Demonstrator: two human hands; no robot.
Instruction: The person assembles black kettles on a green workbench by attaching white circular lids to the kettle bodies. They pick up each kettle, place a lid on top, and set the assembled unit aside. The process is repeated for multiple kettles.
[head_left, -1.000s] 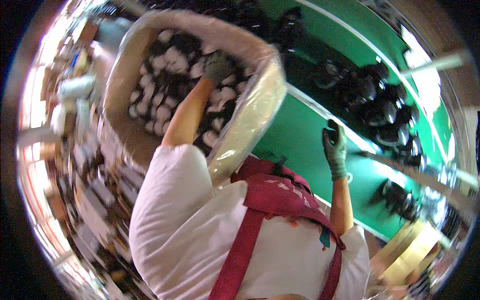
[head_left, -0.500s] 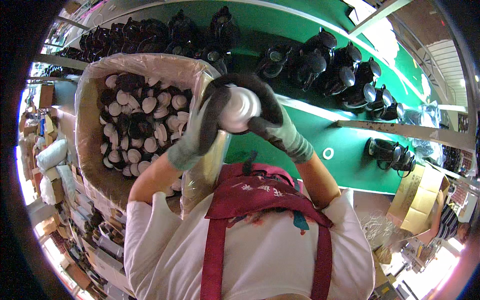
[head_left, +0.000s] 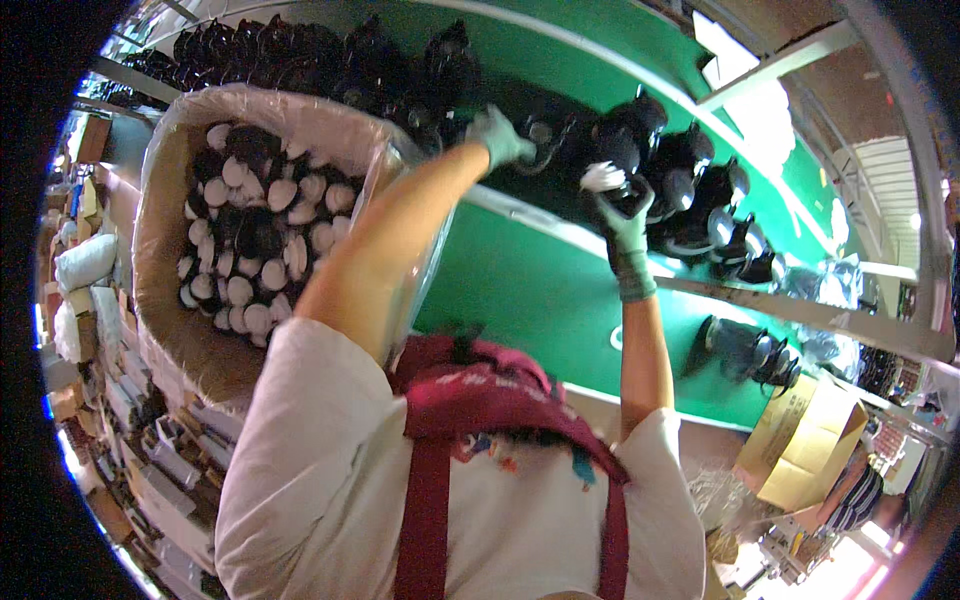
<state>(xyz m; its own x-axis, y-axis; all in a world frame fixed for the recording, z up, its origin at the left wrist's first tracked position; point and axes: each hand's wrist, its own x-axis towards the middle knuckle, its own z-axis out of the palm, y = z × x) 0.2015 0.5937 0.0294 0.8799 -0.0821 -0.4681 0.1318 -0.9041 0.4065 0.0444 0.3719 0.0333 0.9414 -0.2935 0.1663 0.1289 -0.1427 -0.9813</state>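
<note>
Both my hands wear grey gloves with dark palms and fingers. My right hand (head_left: pixel 628 222) grips a round part (head_left: pixel 604 178), white and stepped like a lid, and holds it beside a group of glossy black kettle-like pots (head_left: pixel 676 190). My left hand (head_left: pixel 498 138) reaches over the bench, close to a single black pot (head_left: pixel 543 140). Its dark fingers blend into the black things behind, so I cannot make out their grip or whether they touch the pot. A plastic-lined carton (head_left: pixel 162 250) to my left holds many similar white and black round parts (head_left: pixel 275 195).
More black pots (head_left: pixel 290 50) stand along the far left of the green bench (head_left: pixel 530 270). A metal rail (head_left: pixel 800 315) crosses it. A white ring (head_left: pixel 616 337) and several dark pots (head_left: pixel 745 350) lie on the near strip. An open cardboard box (head_left: pixel 805 435) sits at the right.
My hands have parted from around the white part. The right carried it right and forward to the pots; the left moved forward to the single pot. The view has shifted slightly.
</note>
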